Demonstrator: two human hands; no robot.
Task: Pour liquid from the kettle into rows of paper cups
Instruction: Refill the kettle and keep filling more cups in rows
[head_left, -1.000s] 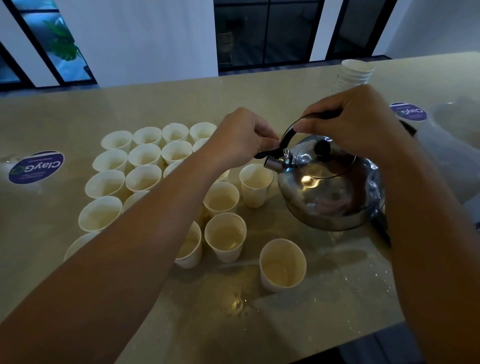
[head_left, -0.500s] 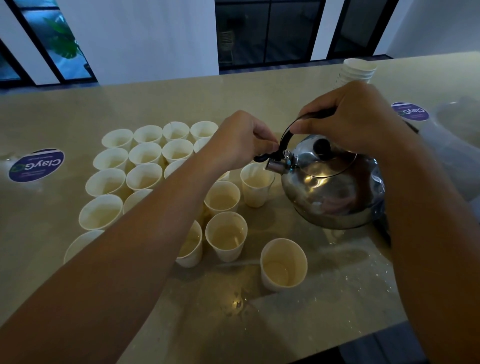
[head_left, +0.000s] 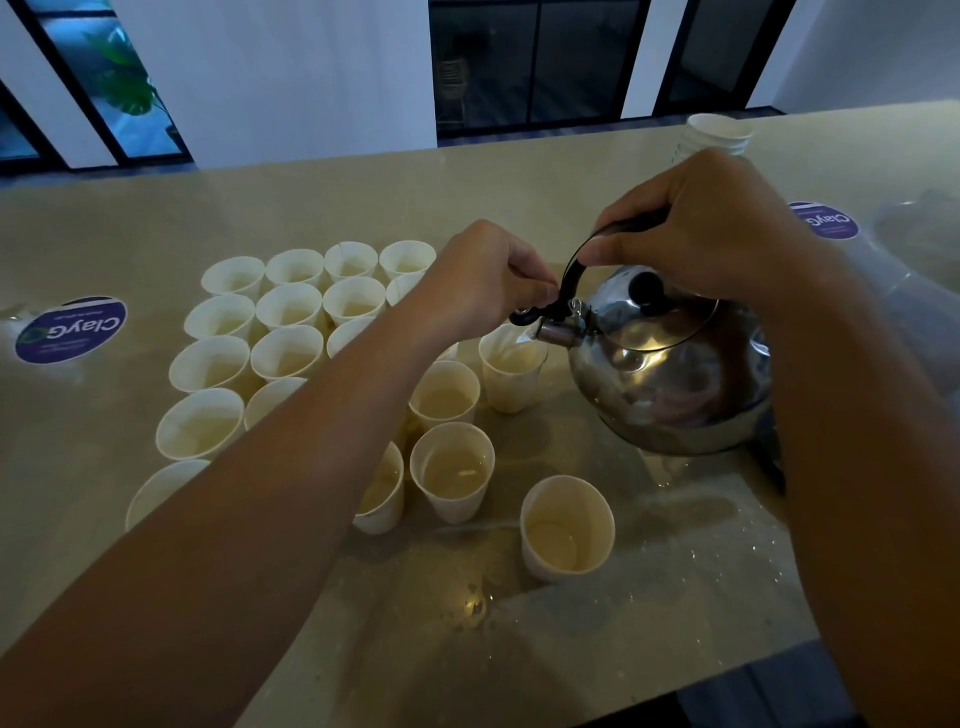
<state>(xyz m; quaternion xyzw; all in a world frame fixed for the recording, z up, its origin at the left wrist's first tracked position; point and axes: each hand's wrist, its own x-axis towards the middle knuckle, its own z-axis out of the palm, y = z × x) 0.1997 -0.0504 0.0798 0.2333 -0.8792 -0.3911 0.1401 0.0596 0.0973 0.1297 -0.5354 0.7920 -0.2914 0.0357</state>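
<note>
Steel kettle (head_left: 670, 364) tilted, apparently pouring into cup (head_left: 511, 371).

kettle (head_left: 670, 364) tipped further | spout now over cup (head_left: 511, 366) | pouring, apparently

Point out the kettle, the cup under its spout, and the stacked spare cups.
kettle (head_left: 675, 374), head view, steel body.
cup under spout (head_left: 511, 387), head view, front wall.
stacked cups (head_left: 719, 130), head view, top rim.

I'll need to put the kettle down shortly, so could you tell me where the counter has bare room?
Bare counter lies beyond the cup rows, toward the windows, and at the near edge in front of the lone cup, though that patch is wet. It is crowded where the kettle spout hangs over the cup beside the rows.
</note>
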